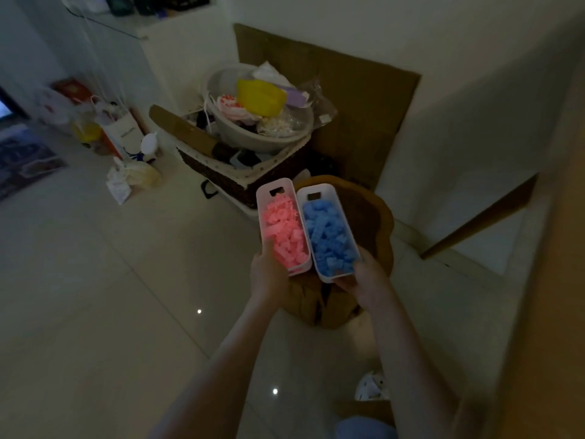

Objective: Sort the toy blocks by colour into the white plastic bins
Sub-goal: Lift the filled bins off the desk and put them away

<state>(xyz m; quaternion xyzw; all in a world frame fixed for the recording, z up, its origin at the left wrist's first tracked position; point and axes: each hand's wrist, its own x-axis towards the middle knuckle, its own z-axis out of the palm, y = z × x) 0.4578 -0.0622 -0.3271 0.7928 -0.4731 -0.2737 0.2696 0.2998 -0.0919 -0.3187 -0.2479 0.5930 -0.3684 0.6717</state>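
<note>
Two long white plastic bins lie side by side above a brown wooden stool (367,213). The left bin (275,188) is filled with several pink blocks (285,229). The right bin (319,191) is filled with several blue blocks (329,239). My left hand (267,274) grips the near end of the pink bin, thumb over its rim. My right hand (367,280) grips the near end of the blue bin. Whether the bins rest on the stool or hang just above it I cannot tell.
The room is dim. Behind the stool stands a dark wicker basket (240,175) topped by a grey basin (259,134) of clutter. Brown cardboard (364,99) leans on the wall. Bags (123,134) sit on the tiled floor to the left. A slipper (372,386) lies near my feet.
</note>
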